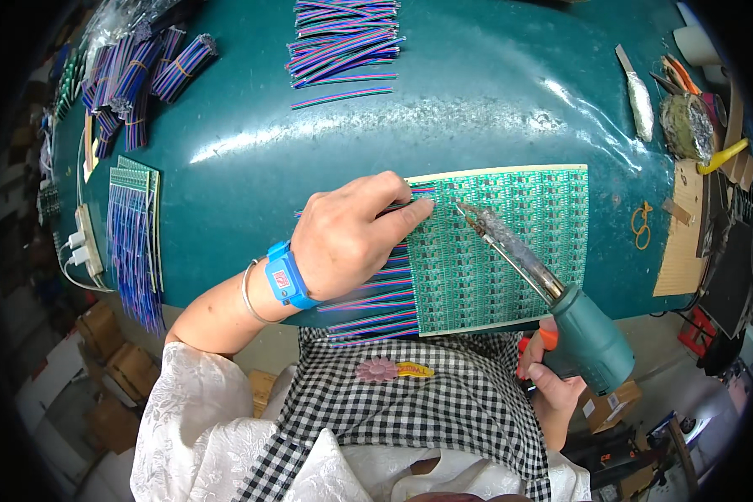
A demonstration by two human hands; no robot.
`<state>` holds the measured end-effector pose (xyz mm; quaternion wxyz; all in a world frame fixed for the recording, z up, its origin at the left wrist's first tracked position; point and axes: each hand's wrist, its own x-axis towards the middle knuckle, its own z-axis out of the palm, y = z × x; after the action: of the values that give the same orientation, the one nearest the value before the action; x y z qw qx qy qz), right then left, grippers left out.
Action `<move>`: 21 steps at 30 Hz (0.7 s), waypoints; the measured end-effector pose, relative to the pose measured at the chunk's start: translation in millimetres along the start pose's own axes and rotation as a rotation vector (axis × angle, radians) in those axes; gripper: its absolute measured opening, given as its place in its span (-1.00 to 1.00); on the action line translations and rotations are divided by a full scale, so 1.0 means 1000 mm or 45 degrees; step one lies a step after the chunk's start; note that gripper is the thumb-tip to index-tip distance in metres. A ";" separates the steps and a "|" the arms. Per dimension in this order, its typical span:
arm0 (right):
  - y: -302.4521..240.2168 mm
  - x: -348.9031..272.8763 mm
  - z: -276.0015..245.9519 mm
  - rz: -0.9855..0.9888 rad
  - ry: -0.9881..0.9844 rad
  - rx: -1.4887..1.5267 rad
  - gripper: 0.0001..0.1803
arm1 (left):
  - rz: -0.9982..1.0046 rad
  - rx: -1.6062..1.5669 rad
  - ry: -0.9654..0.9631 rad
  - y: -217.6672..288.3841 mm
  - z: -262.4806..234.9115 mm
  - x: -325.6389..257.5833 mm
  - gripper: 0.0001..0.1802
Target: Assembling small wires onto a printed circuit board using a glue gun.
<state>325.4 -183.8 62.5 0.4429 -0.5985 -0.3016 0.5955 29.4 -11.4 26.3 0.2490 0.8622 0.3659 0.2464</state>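
Observation:
A large green circuit board panel (pixel 502 251) lies on the table in front of me, with striped ribbon wires (pixel 364 322) running out from its left edge. My left hand (pixel 356 226), in a blue wrist strap (pixel 286 276) and a bangle, is closed at that edge, thumb and index finger pinching a ribbon wire near the upper end of the row. The pinched end is mostly hidden by my fingers. My right hand (pixel 552 385) grips a green soldering gun (pixel 590 335) below the panel. Its tip points up-left over the board, a little right of my left fingertips.
Loose ribbon wires (pixel 343 42) are piled at the far middle. Bundled wires (pixel 130 75) lie far left, above wired panels (pixel 134 234) and a power strip (pixel 88 243). At right are a rubber band (pixel 641 226), a solder roll (pixel 686 125) and cardboard (pixel 679 243).

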 end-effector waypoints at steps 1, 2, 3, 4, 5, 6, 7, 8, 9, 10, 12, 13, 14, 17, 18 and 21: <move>0.001 0.000 0.000 -0.006 -0.003 -0.007 -0.26 | 0.005 0.009 0.000 0.000 0.000 0.000 -0.61; 0.001 0.001 0.001 -0.011 -0.008 -0.013 -0.27 | 0.003 0.012 0.008 0.001 0.001 0.000 -0.60; 0.001 0.001 0.002 -0.015 -0.003 -0.025 -0.27 | 0.002 0.014 0.016 0.001 0.002 0.001 -0.60; 0.002 0.002 0.004 -0.019 0.002 -0.037 -0.28 | 0.000 0.017 0.024 0.001 0.002 0.001 -0.60; 0.001 0.002 0.005 -0.022 0.006 -0.051 -0.29 | 0.006 0.022 0.022 0.001 0.002 0.000 -0.59; 0.002 0.004 0.005 -0.037 -0.028 -0.070 -0.30 | 0.012 0.027 0.021 0.000 0.002 0.000 -0.59; 0.003 0.006 0.003 -0.051 -0.063 -0.090 -0.32 | 0.017 0.032 0.020 -0.001 0.002 -0.001 -0.58; 0.004 0.007 0.002 -0.068 -0.095 -0.108 -0.33 | 0.020 0.040 0.013 0.000 0.002 0.000 -0.58; 0.005 0.007 0.000 -0.073 -0.113 -0.156 -0.34 | 0.022 0.049 0.006 0.000 0.001 0.000 -0.58; 0.007 0.007 -0.003 -0.079 -0.132 -0.204 -0.34 | 0.025 0.058 0.000 0.001 0.001 0.000 -0.57; 0.011 0.007 -0.006 -0.097 -0.176 -0.278 -0.35 | 0.027 0.068 0.008 0.001 0.001 -0.001 -0.58; 0.012 0.008 -0.007 -0.108 -0.202 -0.302 -0.35 | 0.029 0.073 0.012 0.001 0.002 -0.001 -0.58; 0.012 0.008 -0.007 -0.110 -0.214 -0.322 -0.36 | 0.031 0.076 0.016 0.001 0.002 -0.001 -0.58; 0.011 0.009 -0.005 -0.103 -0.212 -0.379 -0.40 | 0.041 0.083 0.034 0.001 0.002 -0.001 -0.59; 0.010 0.009 -0.005 -0.094 -0.205 -0.399 -0.42 | 0.048 0.082 0.045 0.000 0.003 -0.002 -0.60; 0.008 0.009 -0.002 -0.111 -0.211 -0.529 -0.52 | 0.058 0.085 0.058 0.000 0.004 -0.002 -0.61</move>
<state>327.6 -179.6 51.6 0.3091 -0.6122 -0.4787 0.5482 30.7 -13.6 23.4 0.2059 0.8724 0.3598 0.2590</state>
